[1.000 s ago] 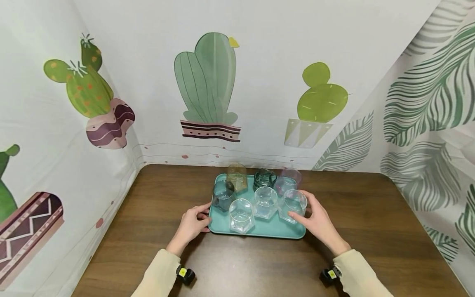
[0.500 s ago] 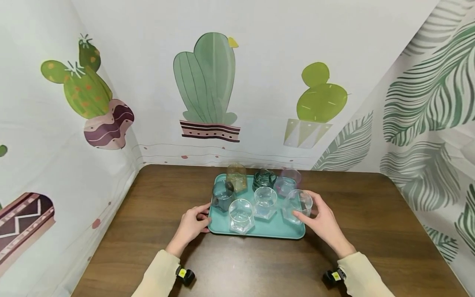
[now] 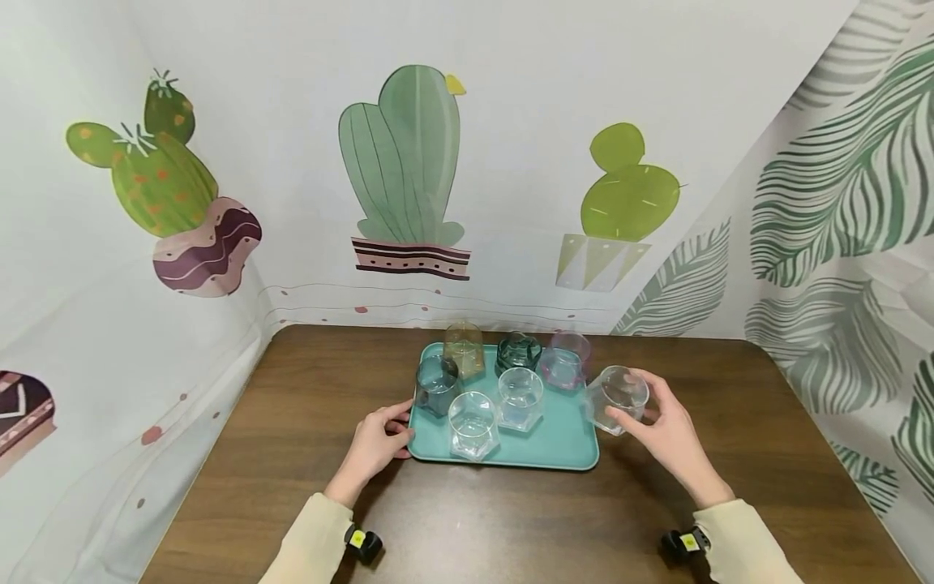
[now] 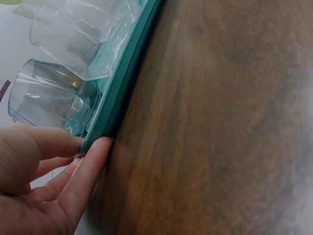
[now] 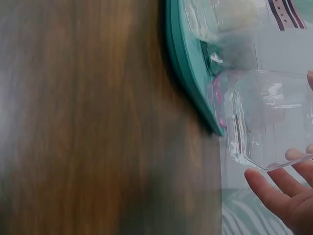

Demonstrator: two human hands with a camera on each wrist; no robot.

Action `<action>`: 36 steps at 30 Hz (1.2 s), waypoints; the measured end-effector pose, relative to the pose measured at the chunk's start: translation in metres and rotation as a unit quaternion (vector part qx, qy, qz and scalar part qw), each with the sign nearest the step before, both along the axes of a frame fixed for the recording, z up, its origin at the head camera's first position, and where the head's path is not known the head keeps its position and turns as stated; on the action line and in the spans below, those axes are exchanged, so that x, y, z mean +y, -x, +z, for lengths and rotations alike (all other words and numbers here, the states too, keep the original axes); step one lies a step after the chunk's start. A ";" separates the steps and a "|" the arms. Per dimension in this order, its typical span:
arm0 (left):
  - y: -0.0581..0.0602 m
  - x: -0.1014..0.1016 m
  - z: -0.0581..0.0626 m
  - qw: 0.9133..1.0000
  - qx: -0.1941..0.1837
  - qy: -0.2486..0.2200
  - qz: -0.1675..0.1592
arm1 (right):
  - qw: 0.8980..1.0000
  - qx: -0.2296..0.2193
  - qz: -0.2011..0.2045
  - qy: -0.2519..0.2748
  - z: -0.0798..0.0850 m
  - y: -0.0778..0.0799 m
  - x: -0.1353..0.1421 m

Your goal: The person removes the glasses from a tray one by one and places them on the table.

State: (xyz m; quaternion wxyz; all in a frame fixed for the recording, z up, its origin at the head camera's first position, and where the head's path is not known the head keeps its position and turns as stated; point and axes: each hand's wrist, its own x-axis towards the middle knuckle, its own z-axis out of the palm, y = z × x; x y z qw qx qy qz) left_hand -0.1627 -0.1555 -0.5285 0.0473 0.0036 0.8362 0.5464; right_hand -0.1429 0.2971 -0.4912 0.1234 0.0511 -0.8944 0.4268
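Gripping the clear glass (image 3: 616, 391) at the teal tray's (image 3: 560, 446) three o'clock, the right hand (image 3: 670, 423) should clear the edge — the left hand (image 3: 378, 442), pinching the eight o'clock edge, should brace.

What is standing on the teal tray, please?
Two clear glasses, an amber glass, a dark green glass, a pink glass and a blue-grey glass. The tray beneath the dark green glass cannot be made out.

Brown wood table (image 3: 511, 519); white cactus-print backdrop (image 3: 518, 178) behind.
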 end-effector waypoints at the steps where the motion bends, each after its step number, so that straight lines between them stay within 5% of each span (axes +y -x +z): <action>1: 0.000 0.000 0.000 1.000 0.000 0.000 0.001 | 1.000 0.001 -0.004 0.001 0.000 0.000 0.003; 24: -0.001 0.001 0.001 1.000 0.001 0.000 0.005 | 0.995 0.006 -0.096 0.023 0.009 0.013 0.076; 36: -0.001 0.001 0.001 1.000 0.005 -0.011 0.006 | 0.987 -0.028 -0.154 -0.019 0.009 0.028 0.111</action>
